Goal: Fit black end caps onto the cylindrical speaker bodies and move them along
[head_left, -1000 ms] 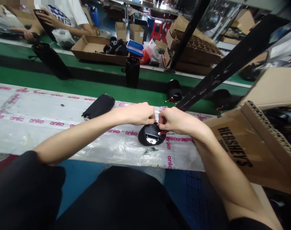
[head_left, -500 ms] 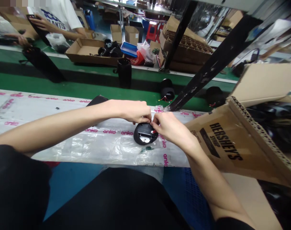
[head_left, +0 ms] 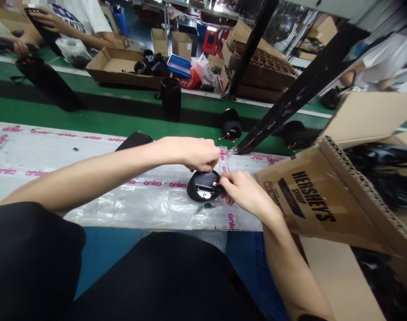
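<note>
Right hand since the earlier frame: the right hand (head_left: pixel 242 189) has moved from beside the left fingertips down to the right edge of the black housing (head_left: pixel 198 183), leaving a gap between the hands
Right fingers: closed on that edge, beside a short red wire (head_left: pixel 217 183); whether they also hold the wire, I cannot tell
Left hand: the left hand (head_left: pixel 203 154) is at the housing's upper rim, fingers bent inward; their tips are partly hidden, so I cannot tell how far open they are or what they grip
Black housing: rounded, open side up on the bench (head_left: pixel 106 209), with a bright metallic piece inside
Carton print: "HERSHEY'S SYRUP" in dark capitals on the brown cardboard carton (head_left: pixel 300 200); smaller print is illegible
Bench tape: pink "anko" repeated over wrinkled, glossy clear plastic
White shirt: blue lettering ending "ANTIS" on the person (head_left: pixel 78 22) across the green surface (head_left: pixel 123 116), cut off at the top
Half hidden: a dark object (head_left: pixel 136 139) behind the left forearm
Green surface: an upright black cylinder (head_left: pixel 172 100) and a rounded black unit (head_left: pixel 230 125) with thin coloured wires
</note>
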### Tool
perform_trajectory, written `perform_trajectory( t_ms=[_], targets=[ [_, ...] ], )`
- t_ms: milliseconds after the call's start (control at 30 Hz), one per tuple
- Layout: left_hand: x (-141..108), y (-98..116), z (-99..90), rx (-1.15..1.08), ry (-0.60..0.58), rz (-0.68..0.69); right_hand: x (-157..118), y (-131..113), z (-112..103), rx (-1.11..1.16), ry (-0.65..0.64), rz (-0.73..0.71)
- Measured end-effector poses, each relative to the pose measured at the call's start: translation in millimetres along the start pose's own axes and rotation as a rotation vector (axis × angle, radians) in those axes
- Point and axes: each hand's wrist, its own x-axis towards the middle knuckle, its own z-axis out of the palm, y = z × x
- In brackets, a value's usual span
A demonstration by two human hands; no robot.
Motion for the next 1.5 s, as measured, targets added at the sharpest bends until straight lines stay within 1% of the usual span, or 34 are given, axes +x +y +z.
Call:
perform_trajectory(
  t_ms=[67, 133, 267, 467, 533, 633, 667, 733, 767, 833, 867, 900, 933, 1000, 1067, 1167, 1267, 1333, 1400, 1500],
  targets=[
    [-2, 2, -3.1, 0.008, -0.016, 0.007, 1, -3, 2, -0.029, 0.031, 0.008],
    [-1, 4, -5.2, 0.046, -0.022, 0.050, 5, -6, 2, -0.032, 0.027, 0.026],
    [9, 7, -3.1, 0.064, -0.002, 0.149, 14, -9, -6, -0.019, -0.037, 0.059],
    [23, 3, 3.0, -0.029, 0.063, 0.194, 25, -16, -14, -0.013, -0.131, 0.045],
    [25, 1, 5.1, 0.019, 0.069, 0.232, 24, -21, -13, -0.050, -0.110, 0.047],
    [21, -3, 11.7, 0.123, 0.102, 0.288, 19, -25, -10, -0.107, -0.043, 0.060],
    [18, -4, 14.8, 0.124, 0.123, 0.278, 17, -25, -9, -0.111, -0.028, 0.067],
    [4, -7, 22.1, 0.047, 0.187, 0.225, 14, -25, -6, -0.111, -0.018, 0.081],
    [-5, -9, 26.3, -0.018, 0.244, 0.184, 13, -24, -4, -0.118, -0.009, 0.085],
    [-28, -12, 35.4, -0.155, 0.401, 0.104, 10, -24, -2, -0.155, 0.034, 0.084],
    [-40, -14, 40.3, -0.199, 0.481, 0.078, 9, -23, -1, -0.178, 0.066, 0.073],
    [-52, -16, 45.2, -0.217, 0.537, 0.073, 7, -22, -1, -0.192, 0.102, 0.052],
    [-61, -17, 50.1, -0.208, 0.556, 0.097, 5, -21, -2, -0.191, 0.136, 0.022],
    [-75, -20, 58.2, -0.152, 0.535, 0.181, -1, -14, -3, -0.133, 0.197, -0.033],
    [-79, -21, 62.7, -0.085, 0.509, 0.247, -7, -2, 0, 0.004, 0.250, -0.053],
    [-78, -20, 62.9, 0.006, 0.517, 0.309, -15, 24, 17, 0.317, 0.275, -0.092],
    [-76, -16, 60.5, 0.079, 0.479, 0.365, -19, 51, 49, 0.566, 0.291, -0.238],
    [-77, -13, 60.1, 0.121, 0.462, 0.391, -21, 62, 71, 0.637, 0.371, -0.324],
    [-77, -10, 60.1, 0.156, 0.454, 0.423, -22, 67, 89, 0.652, 0.479, -0.379],
    [-76, -7, 58.3, 0.186, 0.423, 0.479, -27, 62, 100, 0.569, 0.611, -0.473]
  ],
)
